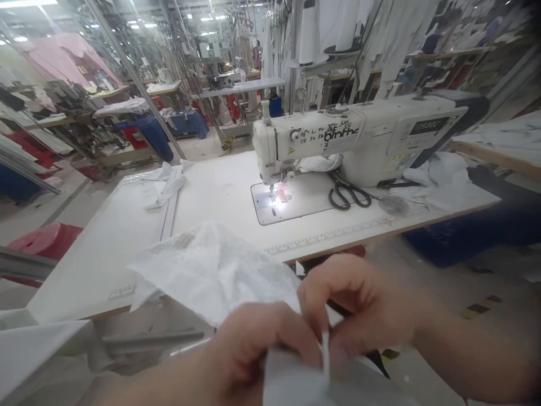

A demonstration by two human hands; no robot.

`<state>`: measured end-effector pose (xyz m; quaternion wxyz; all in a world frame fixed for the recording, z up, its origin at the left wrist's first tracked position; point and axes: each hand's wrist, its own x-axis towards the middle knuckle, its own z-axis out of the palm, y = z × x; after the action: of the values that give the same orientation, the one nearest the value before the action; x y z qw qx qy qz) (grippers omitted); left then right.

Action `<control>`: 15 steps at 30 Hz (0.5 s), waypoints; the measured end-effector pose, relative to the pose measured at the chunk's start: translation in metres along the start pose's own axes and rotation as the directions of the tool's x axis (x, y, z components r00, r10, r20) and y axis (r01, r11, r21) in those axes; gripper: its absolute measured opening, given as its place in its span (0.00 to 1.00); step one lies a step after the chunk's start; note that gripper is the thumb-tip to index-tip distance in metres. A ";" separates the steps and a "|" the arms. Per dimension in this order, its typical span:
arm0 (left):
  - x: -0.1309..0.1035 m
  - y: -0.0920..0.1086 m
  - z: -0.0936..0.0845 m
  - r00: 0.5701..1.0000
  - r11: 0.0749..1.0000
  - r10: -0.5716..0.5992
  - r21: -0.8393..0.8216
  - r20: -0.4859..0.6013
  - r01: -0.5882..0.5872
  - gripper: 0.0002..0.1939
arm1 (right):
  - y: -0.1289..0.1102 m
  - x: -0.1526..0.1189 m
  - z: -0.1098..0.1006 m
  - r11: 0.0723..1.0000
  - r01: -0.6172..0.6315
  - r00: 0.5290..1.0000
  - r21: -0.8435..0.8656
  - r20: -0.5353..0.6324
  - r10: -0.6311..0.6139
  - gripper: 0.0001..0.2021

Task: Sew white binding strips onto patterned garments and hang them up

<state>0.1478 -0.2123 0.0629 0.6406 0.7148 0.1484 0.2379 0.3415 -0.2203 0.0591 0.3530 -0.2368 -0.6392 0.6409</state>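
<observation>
Both hands are close together in front of the table's near edge, slightly smeared by motion. My left hand (266, 338) is closed on a piece of white fabric (291, 378) that hangs below it. With thumb and forefinger, my right hand (359, 304) pinches a narrow folded edge of the same fabric. The fingertips of the two hands nearly meet there. Behind my left hand, more white fabric (215, 265) lies crumpled on the tabletop and droops over the edge; whether it joins the held piece I cannot tell.
A white sewing machine (313, 135) with its needle lamp lit stands on the white table (215, 197). Black-handled scissors (349, 194) lie beside it, near a white cloth bundle (443, 180). Small white pieces (167, 186) lie at the far left. A printed ruler (325, 235) runs along the front edge.
</observation>
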 end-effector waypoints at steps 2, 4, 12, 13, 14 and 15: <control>-0.005 -0.004 0.011 0.995 0.980 -0.075 -0.180 0.064 0.086 0.07 | 0.009 0.002 -0.001 0.978 -0.155 0.981 0.143 0.138 0.135 0.14; -0.008 -0.019 0.013 0.983 0.953 -0.184 -0.248 -0.022 0.173 0.06 | 0.032 0.008 -0.006 0.949 -0.269 0.957 0.163 0.152 0.246 0.17; -0.024 -0.084 -0.007 0.711 0.704 0.028 0.519 -0.703 0.485 0.14 | 0.106 0.015 0.025 0.954 -0.205 0.918 -0.218 -0.380 0.111 0.04; -0.025 -0.087 -0.006 0.698 0.654 0.059 0.556 -0.713 0.513 0.13 | 0.109 0.018 0.034 0.954 -0.185 0.929 -0.237 -0.359 0.091 0.02; -0.025 -0.090 -0.005 0.695 0.627 0.078 0.578 -0.714 0.523 0.12 | 0.112 0.020 0.042 0.954 -0.170 0.930 -0.245 -0.359 0.073 0.01; -0.026 -0.091 -0.005 0.693 0.622 0.085 0.582 -0.716 0.524 0.10 | 0.116 0.023 0.048 0.956 -0.163 0.923 -0.242 -0.379 0.061 0.03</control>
<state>0.1319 -0.2091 -0.0305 0.2077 0.7452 0.5517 0.3115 0.2728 -0.2266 -0.0483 0.3933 -0.4346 -0.6281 0.5117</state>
